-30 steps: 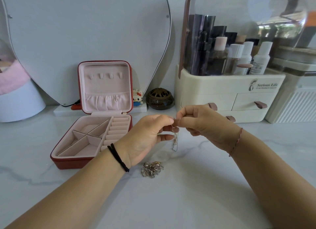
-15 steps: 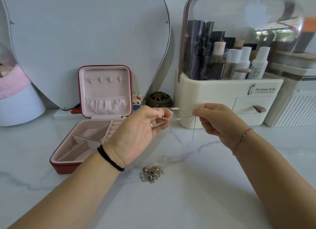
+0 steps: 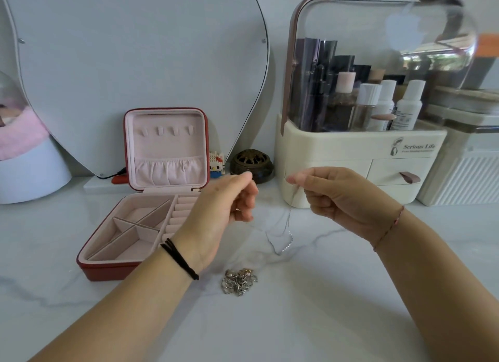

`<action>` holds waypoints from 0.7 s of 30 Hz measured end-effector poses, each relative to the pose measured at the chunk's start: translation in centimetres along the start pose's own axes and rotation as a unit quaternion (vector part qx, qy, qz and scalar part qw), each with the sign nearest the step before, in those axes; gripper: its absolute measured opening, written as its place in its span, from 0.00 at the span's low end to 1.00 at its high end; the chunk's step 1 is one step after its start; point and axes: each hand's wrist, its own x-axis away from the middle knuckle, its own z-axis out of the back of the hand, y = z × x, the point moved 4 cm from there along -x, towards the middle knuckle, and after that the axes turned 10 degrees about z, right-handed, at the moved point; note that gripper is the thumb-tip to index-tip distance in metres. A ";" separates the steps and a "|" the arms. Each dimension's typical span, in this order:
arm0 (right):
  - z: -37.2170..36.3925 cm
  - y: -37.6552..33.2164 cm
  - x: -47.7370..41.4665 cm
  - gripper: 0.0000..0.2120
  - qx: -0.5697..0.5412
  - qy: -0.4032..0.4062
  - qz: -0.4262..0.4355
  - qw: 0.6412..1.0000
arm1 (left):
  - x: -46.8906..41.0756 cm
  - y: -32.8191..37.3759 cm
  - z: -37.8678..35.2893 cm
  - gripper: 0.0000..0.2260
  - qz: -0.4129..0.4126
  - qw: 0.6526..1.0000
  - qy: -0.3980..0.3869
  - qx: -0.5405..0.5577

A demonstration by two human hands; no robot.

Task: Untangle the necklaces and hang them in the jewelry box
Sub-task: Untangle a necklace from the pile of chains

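Above the worktop's [image 3: 324, 313] middle, the left hand [image 3: 224, 207] and right hand [image 3: 343, 199], held apart, each pinch one sagging silver necklace [image 3: 286, 244].

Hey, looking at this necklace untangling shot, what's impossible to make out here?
Head view only:
- Whether the left hand pinches the necklace: the chain is too fine there. The right hand clearly pinches it.
- How many pieces are in the tangled pile: too small and knotted.
- The near end of the ring rolls in the jewelry box: hidden behind the left wrist.
- The small print under the logo on the organizer: too small.
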 end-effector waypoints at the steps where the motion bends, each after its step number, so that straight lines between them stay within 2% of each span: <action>1: -0.4 0.0 0.1 0.17 -0.005 -0.021 -0.002 1.000 | 0.1 -0.1 -0.1 0.14 -0.007 1.000 0.008 -0.029; 4: -1.3 -0.2 0.2 0.10 -0.009 -0.057 0.005 0.998 | 0.2 -0.5 -0.3 0.15 -0.018 0.995 0.034 -0.097; 7: -1.6 -0.2 0.2 0.13 -0.011 -0.075 0.013 0.997 | 0.1 -0.9 -0.1 0.12 -0.033 0.983 0.053 -0.171; 10: -2.2 -0.3 0.4 0.13 -0.009 -0.108 0.017 0.994 | 0.1 -0.9 -0.4 0.07 -0.033 0.987 0.018 -0.157; 13: -2.6 -0.3 0.5 0.12 -0.002 -0.121 0.017 0.993 | 0.4 -0.7 -1.0 0.07 -0.046 0.986 -0.035 -0.158; 21: -2.8 -0.6 0.8 0.10 0.013 -0.121 0.019 0.992 | 0.5 -0.7 -1.1 0.03 -0.040 0.989 -0.024 -0.138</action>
